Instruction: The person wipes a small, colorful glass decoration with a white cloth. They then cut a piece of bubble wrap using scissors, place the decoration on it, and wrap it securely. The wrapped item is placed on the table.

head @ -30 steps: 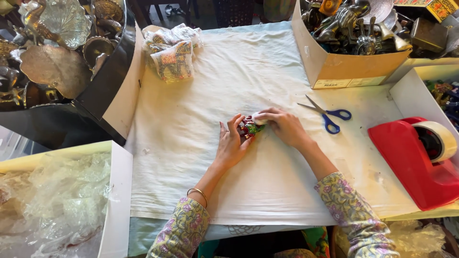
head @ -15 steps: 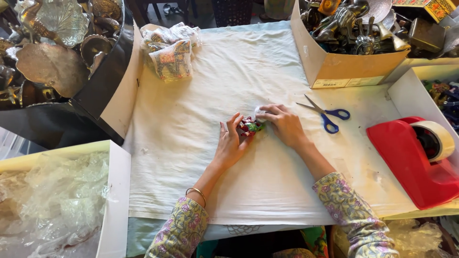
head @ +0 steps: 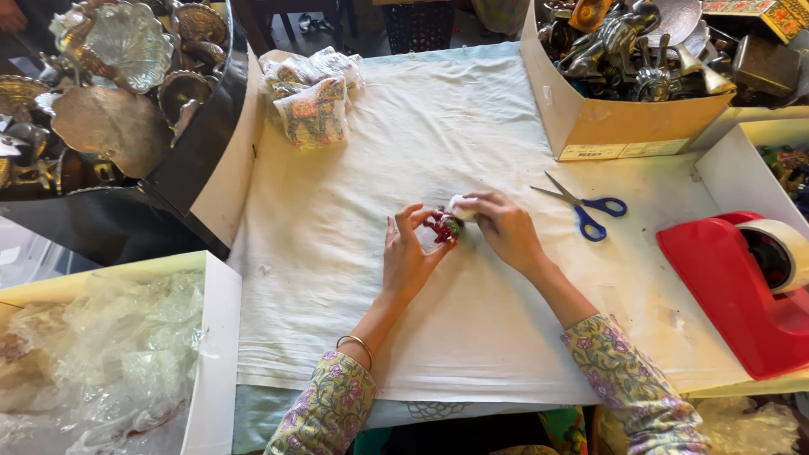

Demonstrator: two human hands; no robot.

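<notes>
Hands meet mid-cloth [head: 354, 278]: left hand [head: 407, 257] pinches a small red-and-green trinket [head: 443, 225] between thumb and fingers, right hand [head: 503, 227] presses a white wad [head: 459, 206] onto it. Scissors [head: 587, 208] lie just right; tape dispenser [head: 742, 282] farther right.

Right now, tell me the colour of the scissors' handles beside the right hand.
Blue handles on the metal-bladed scissors, lying on the white cloth by the right hand; head view shows them best.

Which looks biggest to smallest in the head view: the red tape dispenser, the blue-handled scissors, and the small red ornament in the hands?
1. Red tape dispenser
2. Blue-handled scissors
3. Small red ornament, partly hidden by fingers
</notes>
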